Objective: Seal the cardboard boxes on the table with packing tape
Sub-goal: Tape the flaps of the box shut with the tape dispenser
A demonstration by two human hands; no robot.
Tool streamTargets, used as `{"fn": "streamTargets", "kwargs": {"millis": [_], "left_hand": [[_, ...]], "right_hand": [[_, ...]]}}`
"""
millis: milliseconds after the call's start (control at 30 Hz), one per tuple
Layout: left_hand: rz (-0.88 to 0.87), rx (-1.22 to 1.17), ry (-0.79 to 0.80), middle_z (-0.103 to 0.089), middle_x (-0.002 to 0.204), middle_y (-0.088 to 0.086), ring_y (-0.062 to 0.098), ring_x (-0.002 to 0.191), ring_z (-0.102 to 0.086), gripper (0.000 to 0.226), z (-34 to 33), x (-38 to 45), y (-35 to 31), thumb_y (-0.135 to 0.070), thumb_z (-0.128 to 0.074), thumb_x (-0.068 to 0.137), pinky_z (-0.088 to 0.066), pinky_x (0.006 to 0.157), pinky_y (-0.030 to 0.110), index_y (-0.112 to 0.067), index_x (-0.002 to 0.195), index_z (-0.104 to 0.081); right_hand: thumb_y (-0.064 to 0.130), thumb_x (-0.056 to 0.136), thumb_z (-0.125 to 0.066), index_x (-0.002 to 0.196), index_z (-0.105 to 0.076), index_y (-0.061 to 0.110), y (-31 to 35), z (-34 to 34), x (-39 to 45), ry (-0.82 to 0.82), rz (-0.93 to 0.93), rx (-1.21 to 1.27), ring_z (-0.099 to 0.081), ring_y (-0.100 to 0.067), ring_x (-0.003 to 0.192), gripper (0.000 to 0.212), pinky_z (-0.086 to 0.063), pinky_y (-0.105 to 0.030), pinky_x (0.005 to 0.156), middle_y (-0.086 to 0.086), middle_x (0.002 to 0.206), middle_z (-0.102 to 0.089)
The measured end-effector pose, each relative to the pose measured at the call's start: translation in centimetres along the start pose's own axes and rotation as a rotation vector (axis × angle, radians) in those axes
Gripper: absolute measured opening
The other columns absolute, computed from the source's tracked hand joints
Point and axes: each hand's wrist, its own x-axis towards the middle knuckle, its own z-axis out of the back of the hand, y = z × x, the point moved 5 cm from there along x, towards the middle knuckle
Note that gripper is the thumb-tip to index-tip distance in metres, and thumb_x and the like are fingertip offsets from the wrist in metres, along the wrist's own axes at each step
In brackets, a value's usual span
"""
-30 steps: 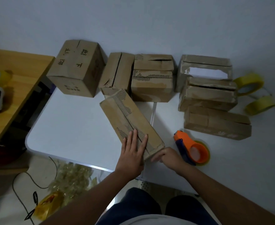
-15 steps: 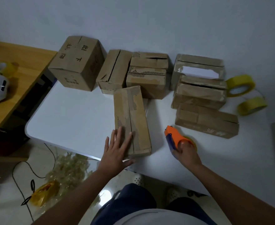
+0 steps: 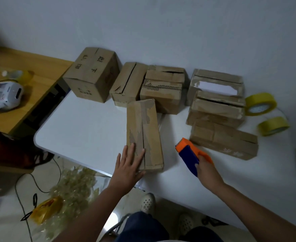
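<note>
L hand [image 3: 128, 165] flat on long box [image 3: 144, 133], frame centre; R hand [image 3: 206, 170] gripped tape dispenser [image 3: 190, 155]. Best: start tape over near end, run along centre seam w/ firm press.

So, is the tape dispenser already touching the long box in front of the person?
No, the right hand holds the tape dispenser beside the long box, apart from it.

boxes [image 3: 144, 133] brown cardboard, torn corrugated patches; 11 o'clock box [image 3: 91, 74] black print | tape dispenser [image 3: 190, 154] orange and blue | tape rolls [image 3: 260, 103] at 2 o'clock yellow | table [image 3: 84, 130] white | side desk [image 3: 39, 70] at 9 o'clock tan wood | wall [image 3: 161, 23] grey-white
</note>
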Motion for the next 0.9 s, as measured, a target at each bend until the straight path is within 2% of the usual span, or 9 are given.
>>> {"fn": "streamTargets", "kwargs": {"millis": [100,200,300,400,467,567,700,800,900], "left_hand": [[-0.053,-0.087,-0.052,0.004,0.166,0.005,0.027,0.152,0.006,0.077,1.5,0.3,-2.0,-0.071,-0.023,0.094,-0.004,0.119,0.046,-0.032,0.158,-0.007],[-0.001,-0.487,-0.085,-0.023,0.161,-0.003,0.013,0.145,-0.023,0.064,4.9,1.0,-4.9,-0.054,-0.044,0.099,-0.027,0.116,0.033,-0.025,0.154,-0.029],[0.345,-1.056,0.087,-0.058,0.133,-0.002,0.017,0.123,-0.054,0.038,5.7,2.4,-6.0,-0.038,-0.052,0.101,-0.047,0.096,0.029,-0.024,0.136,-0.056],[0.664,-1.563,0.24,-0.067,0.112,0.014,0.024,0.099,-0.064,0.03,4.8,3.5,-6.7,-0.033,-0.055,0.1,-0.053,0.084,0.034,-0.007,0.109,-0.068],[0.76,-1.65,0.305,-0.068,0.11,0.018,0.025,0.096,-0.064,0.035,4.4,3.9,-6.9,-0.033,-0.05,0.103,-0.054,0.081,0.032,-0.003,0.11,-0.067],[0.775,-1.691,0.369,-0.07,0.099,0.016,0.023,0.088,-0.064,0.039,4.5,3.9,-6.9,-0.036,-0.047,0.103,-0.053,0.072,0.03,-0.002,0.109,-0.067],[0.728,-1.721,0.382,-0.069,0.08,0.009,0.015,0.07,-0.063,0.027,4.8,3.7,-7.2,-0.026,-0.053,0.101,-0.053,0.058,0.022,-0.003,0.099,-0.069],[0.699,-1.715,0.396,-0.069,0.078,0.008,0.012,0.064,-0.063,0.016,4.8,3.5,-7.2,-0.017,-0.059,0.098,-0.052,0.054,0.019,-0.004,0.097,-0.068],[0.683,-1.68,0.419,-0.065,0.079,0.008,0.011,0.064,-0.06,0.013,4.5,3.3,-6.8,-0.019,-0.064,0.094,-0.05,0.055,0.019,-0.007,0.096,-0.067]], "right_hand": [[0.009,0.102,-0.037,0.136,-0.044,0.014,1.1,2.3,-1.2,0.061,0.019,0.197,-0.056,-0.016,0.094,0.035,-0.043,-0.023,0.07,-0.005,0.115,-0.058],[0.019,0.101,-0.044,0.118,-0.055,0.015,1.6,3.9,-1.9,0.108,-0.064,0.317,-0.062,-0.022,0.093,0.021,-0.049,-0.035,0.079,-0.007,0.109,-0.064],[0.046,0.097,-0.05,0.112,-0.063,0.018,3.2,5.4,-2.8,0.117,-0.021,0.417,-0.067,-0.019,0.091,0.034,-0.052,-0.042,0.086,-0.002,0.102,-0.071],[0.056,0.092,-0.051,0.105,-0.067,0.014,4.9,6.8,-3.7,0.056,0.052,0.378,-0.069,-0.02,0.083,0.047,-0.054,-0.043,0.081,-0.003,0.091,-0.073],[0.055,0.092,-0.052,0.103,-0.067,0.013,5.4,7.3,-4.1,0.042,0.085,0.345,-0.069,-0.021,0.081,0.046,-0.054,-0.044,0.079,-0.004,0.089,-0.072],[0.052,0.094,-0.051,0.099,-0.066,0.014,5.7,7.6,-4.4,0.062,0.115,0.307,-0.068,-0.018,0.079,0.04,-0.054,-0.039,0.075,-0.002,0.088,-0.071],[0.049,0.095,-0.052,0.095,-0.064,0.016,5.7,7.7,-4.6,0.067,0.13,0.276,-0.067,-0.015,0.079,0.035,-0.05,-0.03,0.07,0.0,0.087,-0.069],[0.048,0.094,-0.053,0.093,-0.064,0.017,5.9,7.7,-4.6,0.065,0.149,0.263,-0.066,-0.013,0.08,0.032,-0.05,-0.028,0.07,0.001,0.089,-0.069],[0.048,0.094,-0.053,0.093,-0.064,0.019,6.5,7.7,-4.7,0.072,0.174,0.264,-0.066,-0.01,0.079,0.031,-0.049,-0.024,0.068,0.003,0.087,-0.068]]}}
